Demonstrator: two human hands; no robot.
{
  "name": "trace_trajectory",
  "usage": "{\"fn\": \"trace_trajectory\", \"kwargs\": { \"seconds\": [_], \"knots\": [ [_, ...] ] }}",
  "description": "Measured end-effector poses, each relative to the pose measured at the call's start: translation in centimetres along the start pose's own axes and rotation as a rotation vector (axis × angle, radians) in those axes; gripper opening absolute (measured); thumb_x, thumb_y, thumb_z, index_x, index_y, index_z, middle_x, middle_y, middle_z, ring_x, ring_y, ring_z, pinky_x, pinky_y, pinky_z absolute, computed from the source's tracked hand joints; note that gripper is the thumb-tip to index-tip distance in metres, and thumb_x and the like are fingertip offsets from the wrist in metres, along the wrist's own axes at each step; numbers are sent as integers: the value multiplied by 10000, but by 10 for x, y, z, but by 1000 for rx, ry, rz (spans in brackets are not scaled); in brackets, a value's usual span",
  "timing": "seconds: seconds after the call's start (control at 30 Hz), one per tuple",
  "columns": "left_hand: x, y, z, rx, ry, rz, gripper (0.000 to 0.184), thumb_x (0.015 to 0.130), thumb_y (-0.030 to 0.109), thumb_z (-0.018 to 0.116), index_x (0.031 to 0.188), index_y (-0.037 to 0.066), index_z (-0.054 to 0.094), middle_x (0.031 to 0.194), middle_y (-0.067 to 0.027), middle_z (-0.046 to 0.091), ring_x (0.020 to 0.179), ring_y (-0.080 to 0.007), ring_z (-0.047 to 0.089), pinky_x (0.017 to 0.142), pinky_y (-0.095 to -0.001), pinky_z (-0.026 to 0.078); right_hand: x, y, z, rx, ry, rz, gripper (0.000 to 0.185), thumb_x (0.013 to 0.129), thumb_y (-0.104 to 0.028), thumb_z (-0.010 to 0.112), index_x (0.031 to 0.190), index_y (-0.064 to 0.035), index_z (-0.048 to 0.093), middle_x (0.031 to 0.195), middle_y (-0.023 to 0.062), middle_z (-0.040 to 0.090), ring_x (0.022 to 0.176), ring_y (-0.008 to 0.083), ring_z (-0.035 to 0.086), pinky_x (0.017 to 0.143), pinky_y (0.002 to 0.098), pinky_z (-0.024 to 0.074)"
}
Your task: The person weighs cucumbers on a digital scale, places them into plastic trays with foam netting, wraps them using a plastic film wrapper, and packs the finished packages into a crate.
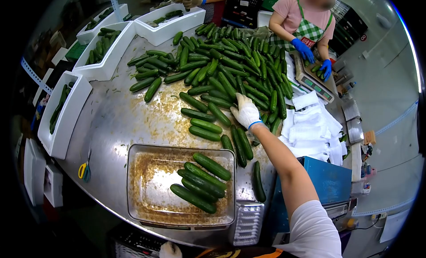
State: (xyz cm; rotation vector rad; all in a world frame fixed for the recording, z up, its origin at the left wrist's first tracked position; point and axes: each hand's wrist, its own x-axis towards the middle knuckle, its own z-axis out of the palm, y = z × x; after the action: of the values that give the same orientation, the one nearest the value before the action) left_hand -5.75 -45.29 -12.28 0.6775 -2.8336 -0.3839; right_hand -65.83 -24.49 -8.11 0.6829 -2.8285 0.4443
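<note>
My right hand (246, 112), in a white knitted glove with a blue wristband, reaches over the near side of a large pile of cucumbers (226, 62). Its thumb and fingers are apart and touch the cucumbers; no cucumber is lifted. At the bottom edge, my left hand (170, 250), also gloved, shows only in part, and its fingers are hard to make out. In front of me a stained metal tray (151, 187) holds several cucumbers (199, 187) lying side by side at its right. One loose cucumber (258, 181) lies right of the tray.
White foam boxes (64, 118) with cucumbers line the table's left and back. Yellow-and-blue scissors (85, 168) lie at left. White foam sleeves (310, 129) are heaped at right, beyond a blue box (328, 180). A co-worker's blue-gloved hands (304, 50) are by a scale (317, 87).
</note>
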Motion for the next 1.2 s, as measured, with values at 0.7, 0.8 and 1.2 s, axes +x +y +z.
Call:
{"fn": "trace_trajectory", "kwargs": {
  "seconds": [0.7,0.8,1.2],
  "knots": [
    [-5,1,2,-7,-103,-120,144,869,226,599,754,141,578,744,-85,620,663,-315,623,597,-434,507,21,-9,-55,282,-911,48,501,790,-401,748,1116,-23,707,1015,158,724,897,258,694,839,361,538],
    [-6,-4,4,18,-85,-46,153,866,240,607,752,144,575,738,-77,617,655,-305,621,586,-424,504,29,-17,-66,98,-910,19,446,822,-400,709,1093,-46,720,1040,172,718,967,290,680,868,374,523],
    [1,-1,-1,36,-87,-51,112,844,189,631,762,130,583,723,-69,603,679,-281,611,592,-411,506,110,-34,45,7,-233,147,495,879,-378,630,1197,0,606,1161,272,633,1066,452,605,946,483,485]
  ]
}}
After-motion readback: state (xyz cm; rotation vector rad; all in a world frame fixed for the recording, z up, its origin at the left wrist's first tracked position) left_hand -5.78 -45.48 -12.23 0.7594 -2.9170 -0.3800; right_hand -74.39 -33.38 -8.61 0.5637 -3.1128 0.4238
